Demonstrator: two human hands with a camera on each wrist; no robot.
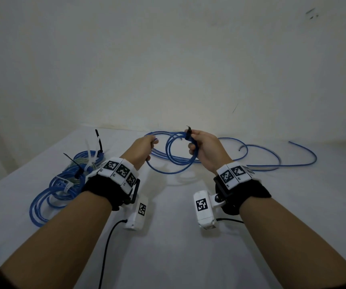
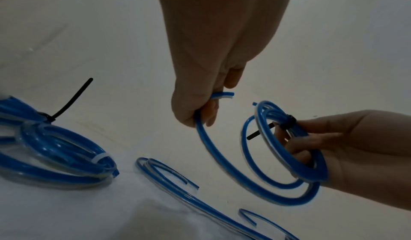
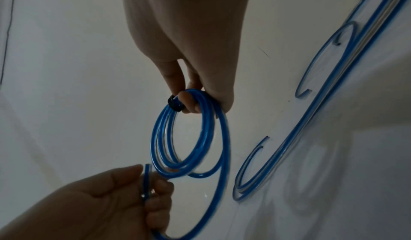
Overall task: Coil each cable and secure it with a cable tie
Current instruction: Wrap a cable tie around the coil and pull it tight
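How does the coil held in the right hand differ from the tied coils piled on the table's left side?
The held coil hangs in the air in the right hand, with one loose end pinched by the left hand; the piled coils lie flat, untouched. The held coil carries one black tie; the pile shows black and white ties. Both are blue cable.

The thin plastic cable coil (image 1: 178, 151) beside the right fingers (image 1: 193, 146) is bright blue with a pale, clear stripe along it, and a black cable tie (image 1: 188, 133) goes around it. The loose cables (image 1: 272, 157) beyond the right fingers have the same blue and clear colours. The tied coils (image 1: 63, 184) to the left of the left fingers (image 1: 154, 140) are blue with white and black ties. The table (image 1: 167, 247) is plain white. The wrist bands (image 1: 120, 170) are white with black square code patterns, over black straps.
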